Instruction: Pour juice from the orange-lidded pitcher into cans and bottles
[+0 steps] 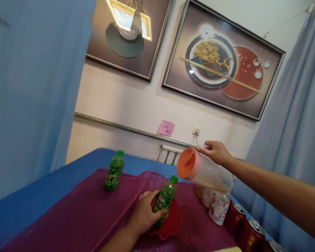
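Observation:
My left hand (144,210) is wrapped round a green bottle (165,199) with a green cap, which stands tilted in a red wavy-edged dish (170,224) on the purple sheet. My right hand (216,152) grips a clear plastic jug (204,171) with an orange lid, held in the air and tipped on its side, lid end toward the left. A little amber liquid lies in the jug's lower side. The jug hovers just above and to the right of the bottle's cap.
A second green bottle (114,170) stands at the back left on the purple sheet (76,217) over a blue tablecloth (28,199). Red cans (248,232) and a clear labelled container (219,208) crowd the right edge. Blue curtains hang on both sides; framed pictures on the wall.

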